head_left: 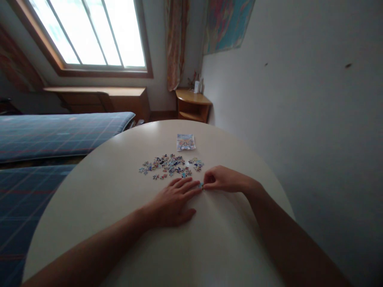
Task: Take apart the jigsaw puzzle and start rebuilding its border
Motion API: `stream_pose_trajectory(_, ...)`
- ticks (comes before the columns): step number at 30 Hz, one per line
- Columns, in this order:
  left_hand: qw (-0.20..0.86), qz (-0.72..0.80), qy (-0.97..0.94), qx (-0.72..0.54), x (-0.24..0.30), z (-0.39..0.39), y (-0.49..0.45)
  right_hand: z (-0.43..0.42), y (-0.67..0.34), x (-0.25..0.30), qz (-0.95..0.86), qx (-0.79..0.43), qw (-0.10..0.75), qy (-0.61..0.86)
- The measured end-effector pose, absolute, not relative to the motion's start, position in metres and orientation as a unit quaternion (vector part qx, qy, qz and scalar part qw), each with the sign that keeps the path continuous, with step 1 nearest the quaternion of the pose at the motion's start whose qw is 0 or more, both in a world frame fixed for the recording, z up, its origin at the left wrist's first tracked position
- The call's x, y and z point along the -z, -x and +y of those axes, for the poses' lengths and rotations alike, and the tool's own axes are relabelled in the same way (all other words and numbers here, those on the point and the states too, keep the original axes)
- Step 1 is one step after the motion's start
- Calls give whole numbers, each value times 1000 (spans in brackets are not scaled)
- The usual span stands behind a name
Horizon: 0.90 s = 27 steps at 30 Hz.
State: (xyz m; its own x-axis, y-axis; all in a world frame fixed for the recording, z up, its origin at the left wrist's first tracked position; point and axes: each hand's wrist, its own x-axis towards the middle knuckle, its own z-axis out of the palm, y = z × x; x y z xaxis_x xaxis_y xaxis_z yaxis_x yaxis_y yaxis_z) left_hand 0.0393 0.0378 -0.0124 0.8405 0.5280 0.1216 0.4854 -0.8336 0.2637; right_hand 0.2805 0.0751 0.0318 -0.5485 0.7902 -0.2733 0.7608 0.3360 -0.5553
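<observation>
Pale and rounded, the bench [98,187] carries a small puzzle piece [201,185] pinched at the fingertips of my right hand [224,178]; my left hand [175,202] lies flat beside it. Room runs wide leftward to the curved edge. Loose pieces [170,162] crowd just ahead, then a picture sheet [186,142]; a plaid mattress [56,133] and wall [299,119] flank me.
</observation>
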Motion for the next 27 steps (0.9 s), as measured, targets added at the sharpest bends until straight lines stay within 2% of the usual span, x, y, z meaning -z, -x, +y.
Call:
stream_pose_trajectory(18,104,261,-955,-99,14,37,-39,79,-286,-30,-814,-335,44,473)
stream_pose_trajectory(27,92,278,-945,-146,15,39,-32,78,-283,-28,-824,-330,60,457)
